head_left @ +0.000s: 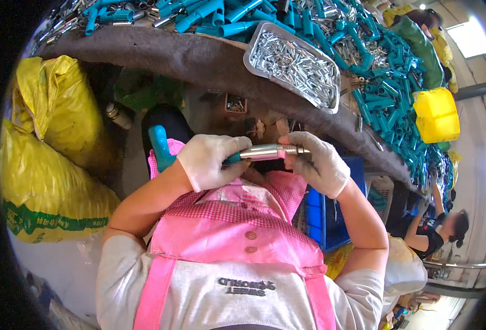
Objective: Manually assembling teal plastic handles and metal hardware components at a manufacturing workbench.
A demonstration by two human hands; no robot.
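Observation:
My left hand (205, 160), in a white glove, is wrapped round the teal body of a tool with a bent teal plastic handle and a shiny metal barrel (262, 153). The teal handle (159, 144) sticks out to the left of that hand. At the barrel's right end, the fingers of my gloved right hand (324, 168) close round the narrower metal tip. Those fingers partly hide the tip. The tool lies roughly level above my lap, over a pink checked apron (237, 231).
Teal plastic parts (383, 99) and metal tubes heap along the bench beyond a dark padded edge (160, 52). A metal tray (295, 66) holds many small metal pieces. Yellow sacks (50, 176) stand left, a blue crate (315, 220) right. A yellow jug (436, 115) and co-workers are farther right.

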